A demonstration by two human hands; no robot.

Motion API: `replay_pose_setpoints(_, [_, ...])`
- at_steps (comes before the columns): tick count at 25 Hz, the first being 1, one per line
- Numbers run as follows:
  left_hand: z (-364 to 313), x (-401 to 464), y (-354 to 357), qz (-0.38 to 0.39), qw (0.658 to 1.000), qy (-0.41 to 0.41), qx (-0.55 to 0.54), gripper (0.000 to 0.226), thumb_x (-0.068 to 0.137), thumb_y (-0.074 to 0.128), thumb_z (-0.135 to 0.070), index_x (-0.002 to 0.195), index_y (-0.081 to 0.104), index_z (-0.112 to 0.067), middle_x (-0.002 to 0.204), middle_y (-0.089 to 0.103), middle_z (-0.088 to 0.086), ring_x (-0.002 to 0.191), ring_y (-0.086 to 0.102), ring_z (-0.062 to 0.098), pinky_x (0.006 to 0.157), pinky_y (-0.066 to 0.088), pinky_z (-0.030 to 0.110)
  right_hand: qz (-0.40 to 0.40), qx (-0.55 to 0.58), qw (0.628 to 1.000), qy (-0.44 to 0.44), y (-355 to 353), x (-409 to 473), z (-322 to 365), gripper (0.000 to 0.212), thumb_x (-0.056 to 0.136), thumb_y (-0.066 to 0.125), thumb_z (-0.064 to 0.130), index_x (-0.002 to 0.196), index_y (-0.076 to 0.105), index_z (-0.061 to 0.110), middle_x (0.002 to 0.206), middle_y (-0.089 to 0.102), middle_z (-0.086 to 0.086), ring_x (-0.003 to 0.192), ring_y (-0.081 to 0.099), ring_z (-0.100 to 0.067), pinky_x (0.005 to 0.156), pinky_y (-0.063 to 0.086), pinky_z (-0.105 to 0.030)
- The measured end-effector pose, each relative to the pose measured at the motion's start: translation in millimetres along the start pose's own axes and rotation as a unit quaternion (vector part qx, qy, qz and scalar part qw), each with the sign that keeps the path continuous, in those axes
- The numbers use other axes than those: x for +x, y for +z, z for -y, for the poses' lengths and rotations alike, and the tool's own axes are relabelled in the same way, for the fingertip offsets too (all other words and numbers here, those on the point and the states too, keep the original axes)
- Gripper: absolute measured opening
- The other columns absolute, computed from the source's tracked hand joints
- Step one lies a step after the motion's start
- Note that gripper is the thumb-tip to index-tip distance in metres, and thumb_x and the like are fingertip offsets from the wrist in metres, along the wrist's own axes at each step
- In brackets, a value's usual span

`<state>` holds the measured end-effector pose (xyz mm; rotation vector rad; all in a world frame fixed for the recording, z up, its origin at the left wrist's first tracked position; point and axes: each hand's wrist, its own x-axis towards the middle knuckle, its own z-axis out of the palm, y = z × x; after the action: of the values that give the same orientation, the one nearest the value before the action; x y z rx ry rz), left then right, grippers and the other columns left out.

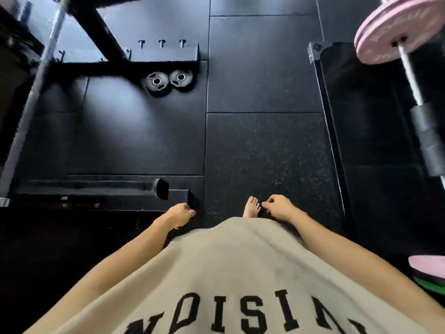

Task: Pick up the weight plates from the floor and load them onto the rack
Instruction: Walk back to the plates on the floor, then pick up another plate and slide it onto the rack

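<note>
Two small black weight plates (167, 81) with shiny centre holes lie side by side on the black rubber floor, far ahead and to the left. They rest against the foot of a black rack frame (125, 62) that carries three short pegs. My left hand (180, 214) hangs at my side with loosely curled fingers and holds nothing. My right hand (278, 207) hangs the same way, empty, near my bare foot (251, 207). Both hands are far from the plates.
A barbell with pink plates (395, 30) juts in at the upper right, its sleeve (426, 138) running down the right edge. Pink and green plates (431, 273) are stacked at the lower right. A black frame beam (91, 188) lies low on the left. A raised platform edge (330, 131) runs along the right.
</note>
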<state>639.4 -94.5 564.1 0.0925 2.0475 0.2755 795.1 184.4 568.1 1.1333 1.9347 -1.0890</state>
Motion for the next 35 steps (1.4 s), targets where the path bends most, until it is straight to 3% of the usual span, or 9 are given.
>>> replay_pose_setpoints(3, [-39.3,18.0,-38.4,-0.054,0.998,0.004,-0.011,0.034,0.098,0.05,-0.033,0.119,0.062,-0.009,0.128,0.062,0.013,0.118,0.057,0.031,0.096,0.045,0.034,0.019,-0.037,0.999,-0.03,-61.2,45.0,66.5,0.017,0.099,0.054,0.031,0.101,0.058,0.015,0.103,0.067,-0.008,0.087,0.062,-0.02,0.078,0.053,-0.035])
replay_pose_setpoints(7, [-78.6,64.3,-88.1,-0.077,0.995,-0.024,-0.052,0.032,0.098,0.05,-0.034,0.117,0.062,-0.011,0.129,0.062,0.012,0.12,0.055,0.029,0.095,0.041,0.033,0.059,-0.097,0.992,-0.062,-115.7,102.9,155.4,0.017,0.101,0.051,0.031,0.106,0.055,0.016,0.104,0.064,-0.008,0.081,0.059,-0.018,0.061,0.047,-0.026])
replay_pose_setpoints(14, [-117.2,175.3,-221.6,-0.035,0.994,-0.051,-0.095,0.033,0.098,0.051,-0.035,0.119,0.062,-0.012,0.129,0.062,0.009,0.117,0.057,0.027,0.095,0.043,0.033,0.08,-0.153,0.983,-0.07,-179.2,213.9,303.8,0.019,0.101,0.05,0.03,0.107,0.055,0.013,0.104,0.063,-0.008,0.092,0.062,-0.023,0.075,0.053,-0.033])
replay_pose_setpoints(19, [-142.5,232.7,-359.2,-0.061,0.987,-0.066,-0.134,0.033,0.1,0.049,-0.037,0.12,0.058,-0.013,0.12,0.063,0.01,0.106,0.06,0.028,0.091,0.05,0.038,0.063,-0.114,0.987,-0.093,-221.9,283.3,430.8,0.019,0.098,0.054,0.028,0.085,0.057,0.014,0.088,0.066,-0.009,0.077,0.059,-0.023,0.07,0.049,-0.034])
replay_pose_setpoints(25, [-192.5,319.9,-495.8,-0.07,0.979,-0.078,-0.176,0.031,0.1,0.049,-0.035,0.121,0.056,-0.013,0.115,0.063,0.01,0.104,0.061,0.027,0.094,0.051,0.041,0.083,-0.122,0.985,-0.086,-267.1,385.4,569.8,0.022,0.097,0.054,0.031,0.085,0.059,0.013,0.088,0.066,-0.011,0.076,0.06,-0.024,0.072,0.051,-0.037])
replay_pose_setpoints(30, [-234.7,388.4,-569.5,-0.057,0.962,-0.128,-0.234,0.03,0.1,0.049,-0.035,0.12,0.057,-0.015,0.113,0.063,0.007,0.106,0.061,0.026,0.096,0.05,0.041,0.096,-0.133,0.985,-0.057,-299.8,481.3,669.8,0.023,0.098,0.052,0.032,0.088,0.059,0.012,0.094,0.067,-0.012,0.084,0.062,-0.025,0.077,0.054,-0.041])
replay_pose_setpoints(35, [-255.1,463.7,-608.1,-0.034,0.943,-0.184,-0.276,0.029,0.099,0.049,-0.034,0.117,0.059,-0.014,0.114,0.066,0.009,0.107,0.061,0.028,0.096,0.05,0.043,0.118,-0.159,0.98,-0.031,-304.2,573.3,749.7,0.028,0.098,0.05,0.034,0.092,0.061,0.009,0.09,0.067,-0.013,0.075,0.06,-0.025,0.075,0.054,-0.042])
